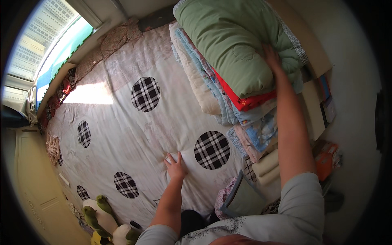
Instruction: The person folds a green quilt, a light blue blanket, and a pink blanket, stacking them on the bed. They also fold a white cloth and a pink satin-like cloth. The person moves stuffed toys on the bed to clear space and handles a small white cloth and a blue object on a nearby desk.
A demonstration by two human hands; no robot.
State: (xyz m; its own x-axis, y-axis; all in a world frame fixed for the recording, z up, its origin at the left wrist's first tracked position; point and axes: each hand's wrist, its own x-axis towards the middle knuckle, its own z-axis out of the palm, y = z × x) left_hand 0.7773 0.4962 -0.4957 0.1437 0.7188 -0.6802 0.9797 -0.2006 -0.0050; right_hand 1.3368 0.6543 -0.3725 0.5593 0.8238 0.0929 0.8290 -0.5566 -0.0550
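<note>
My left hand (176,167) presses on the pale bed sheet (171,128) with its fingers spread, just left of a round black-and-white plaid patch (212,150). Out to the right, my right hand (270,56) rests on a folded green quilt (226,46), its fingertips partly sunk in the fabric; whether it grips the cloth I cannot tell. The green quilt tops a stack of bedding. Beneath it show a red cloth (242,104), a light blue printed quilt (223,104) and a cream quilt (199,79).
A pillow (243,196) lies near my knees, beside cream rolls (268,167). A green-and-white plush toy (101,214) sits lower left, with a small black object (135,224) nearby. Windows (39,36) line the upper left. An orange box (327,159) stands at right.
</note>
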